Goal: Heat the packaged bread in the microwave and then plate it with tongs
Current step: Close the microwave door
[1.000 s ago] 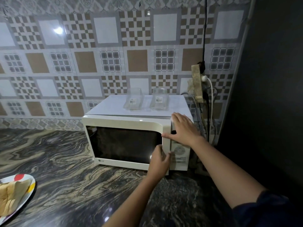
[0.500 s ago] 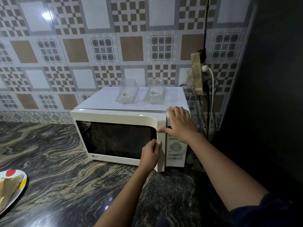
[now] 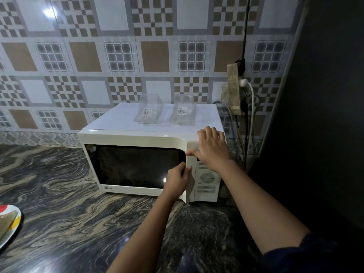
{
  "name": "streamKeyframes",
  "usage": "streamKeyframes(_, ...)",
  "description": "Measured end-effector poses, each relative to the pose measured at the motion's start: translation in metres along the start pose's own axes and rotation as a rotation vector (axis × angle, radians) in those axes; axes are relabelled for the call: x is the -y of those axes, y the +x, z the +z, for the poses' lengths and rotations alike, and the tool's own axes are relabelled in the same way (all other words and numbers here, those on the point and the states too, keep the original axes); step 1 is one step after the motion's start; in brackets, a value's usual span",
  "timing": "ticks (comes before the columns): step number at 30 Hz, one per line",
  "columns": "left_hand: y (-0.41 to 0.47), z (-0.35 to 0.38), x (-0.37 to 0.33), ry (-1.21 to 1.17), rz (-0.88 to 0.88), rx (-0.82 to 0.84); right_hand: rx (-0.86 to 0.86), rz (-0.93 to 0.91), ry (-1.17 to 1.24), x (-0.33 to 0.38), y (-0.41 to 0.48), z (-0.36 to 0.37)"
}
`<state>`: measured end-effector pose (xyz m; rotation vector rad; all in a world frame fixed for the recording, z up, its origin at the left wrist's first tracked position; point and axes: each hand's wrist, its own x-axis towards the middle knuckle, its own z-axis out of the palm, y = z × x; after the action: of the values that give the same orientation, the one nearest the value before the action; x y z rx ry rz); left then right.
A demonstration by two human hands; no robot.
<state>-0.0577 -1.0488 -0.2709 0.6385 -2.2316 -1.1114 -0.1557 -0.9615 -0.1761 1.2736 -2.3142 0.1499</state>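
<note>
A white microwave [image 3: 137, 137] stands on the dark marbled counter against the tiled wall. Its door looks slightly ajar at the right edge. My left hand [image 3: 177, 179] grips the right edge of the microwave door [image 3: 136, 166] with curled fingers. My right hand [image 3: 211, 146] rests flat on the top right corner of the oven, above the control panel [image 3: 206, 179]. At the far left edge, a plate [image 3: 8, 227] holds a pale piece of bread [image 3: 6, 221], partly cut off by the frame. No tongs are in view.
Two clear plastic containers [image 3: 147, 112] [image 3: 183, 111] with barcode labels sit on top of the microwave. A wall socket [image 3: 234, 89] with plugs and hanging cables is right of it, beside a dark wall [image 3: 325, 115]. The marbled counter [image 3: 69, 194] stretches left and forward.
My left hand slid up the door's right edge and the door edge has come slightly forward. The view shifted so the plate sits further left. My right hand stays on the oven's top corner.
</note>
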Motion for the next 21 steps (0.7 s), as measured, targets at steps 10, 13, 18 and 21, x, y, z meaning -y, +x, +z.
streamKeyframes(10,-0.004,0.008,0.005,-0.052,0.01,-0.045,-0.03,-0.006,0.0,-0.001,-0.006,0.002)
streamKeyframes(13,-0.008,0.006,0.0,-0.055,-0.001,-0.035,-0.042,0.033,0.052,0.003,-0.013,0.009)
streamKeyframes(18,-0.007,0.001,-0.008,-0.015,0.005,-0.013,-0.021,0.072,0.092,0.008,-0.017,0.006)
streamKeyframes(21,-0.01,-0.001,-0.004,0.071,-0.006,0.028,0.002,0.058,0.041,0.009,-0.027,0.012)
